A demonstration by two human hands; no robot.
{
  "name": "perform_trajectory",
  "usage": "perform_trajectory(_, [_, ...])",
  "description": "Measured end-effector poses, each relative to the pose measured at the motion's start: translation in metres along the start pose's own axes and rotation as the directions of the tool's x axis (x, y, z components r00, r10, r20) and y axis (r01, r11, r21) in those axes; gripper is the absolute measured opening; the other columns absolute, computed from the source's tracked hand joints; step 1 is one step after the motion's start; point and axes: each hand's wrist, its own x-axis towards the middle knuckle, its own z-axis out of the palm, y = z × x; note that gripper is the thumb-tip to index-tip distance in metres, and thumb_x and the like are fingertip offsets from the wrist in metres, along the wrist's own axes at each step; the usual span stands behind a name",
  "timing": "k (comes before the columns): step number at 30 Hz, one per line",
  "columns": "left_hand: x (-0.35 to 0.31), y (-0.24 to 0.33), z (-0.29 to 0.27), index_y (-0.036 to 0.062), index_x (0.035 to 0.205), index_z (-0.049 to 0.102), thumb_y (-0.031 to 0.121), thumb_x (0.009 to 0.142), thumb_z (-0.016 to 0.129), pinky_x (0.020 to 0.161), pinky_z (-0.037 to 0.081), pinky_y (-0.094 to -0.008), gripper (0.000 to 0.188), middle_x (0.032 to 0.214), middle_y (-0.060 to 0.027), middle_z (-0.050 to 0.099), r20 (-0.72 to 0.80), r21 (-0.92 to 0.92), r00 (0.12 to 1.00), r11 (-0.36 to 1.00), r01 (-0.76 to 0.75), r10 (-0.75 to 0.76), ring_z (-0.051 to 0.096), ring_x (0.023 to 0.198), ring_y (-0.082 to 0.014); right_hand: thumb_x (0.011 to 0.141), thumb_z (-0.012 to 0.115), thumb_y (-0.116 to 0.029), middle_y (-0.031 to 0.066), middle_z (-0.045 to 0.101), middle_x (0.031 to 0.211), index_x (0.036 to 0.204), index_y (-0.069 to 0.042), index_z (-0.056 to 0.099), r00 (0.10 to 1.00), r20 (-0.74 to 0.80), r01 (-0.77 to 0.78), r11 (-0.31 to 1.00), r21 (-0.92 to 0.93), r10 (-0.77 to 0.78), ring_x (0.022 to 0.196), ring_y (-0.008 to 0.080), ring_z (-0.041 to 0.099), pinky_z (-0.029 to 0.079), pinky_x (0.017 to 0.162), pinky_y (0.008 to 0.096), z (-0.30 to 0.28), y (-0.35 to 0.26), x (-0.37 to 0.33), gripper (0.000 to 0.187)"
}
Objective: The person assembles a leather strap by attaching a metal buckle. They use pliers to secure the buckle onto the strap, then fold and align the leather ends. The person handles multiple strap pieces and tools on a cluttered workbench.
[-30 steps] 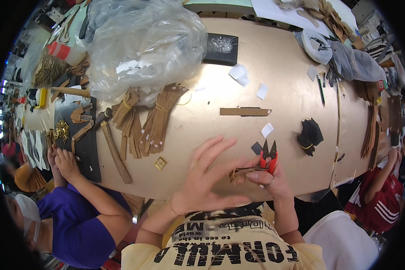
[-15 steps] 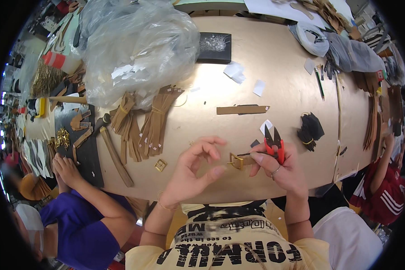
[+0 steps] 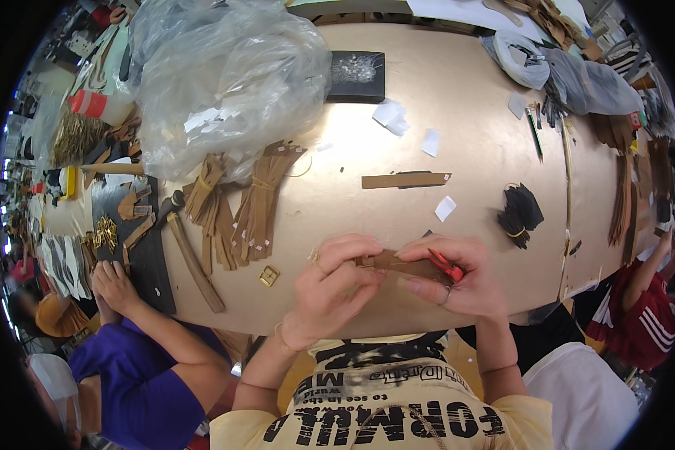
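Over the table (image 3: 472, 135), left hand (image 3: 328, 285) and right hand (image 3: 472, 277) (holding snips (image 3: 445, 265) too) pinch the strap (image 3: 396, 262), likely bendy, best held at its ends.

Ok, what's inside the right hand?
The right hand holds a brown strap and a red-handled tool, both partly visible; whatever the palm and fingers cover cannot be seen.

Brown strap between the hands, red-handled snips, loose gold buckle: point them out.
Brown strap (image 3: 408, 266), head view: its exposed middle.
Red-handled snips (image 3: 445, 266), head view: the red handles.
Loose gold buckle (image 3: 269, 275), head view: its middle.
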Motion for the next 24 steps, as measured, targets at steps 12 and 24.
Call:
perform_trajectory(12, [-0.017,-0.003,0.012,0.0032,0.088,0.064,-0.007,0.068,0.074,0.077,0.052,-0.0371,0.025,0.103,-0.0109,0.061,-0.095,0.177,0.98,0.966,0.189,-0.175,0.063,0.093,-0.0292,0.08,0.079,-0.016,0.0019,0.065,0.083,0.116,-0.003,0.065,0.989,-0.022,-0.145,0.989,-0.019,0.145,0.072,0.0069,0.055,0.047,0.068,0.0229,0.009,0.009,-0.003,0.04])
perform_trajectory(24, [-0.029,-0.015,0.013,0.0068,0.104,0.064,0.005,0.07,0.077,0.08,0.047,-0.0345,0.036,0.105,-0.0062,0.06,0.059,0.545,0.976,0.826,0.144,-0.209,0.061,0.089,-0.0245,0.086,0.063,-0.004,0.0074,0.061,0.076,0.106,0.002,0.067,0.982,-0.008,-0.186,0.982,-0.042,0.186,0.066,0.0111,0.053,0.045,0.063,0.0247,0.03,0.047,-0.005,0.021])
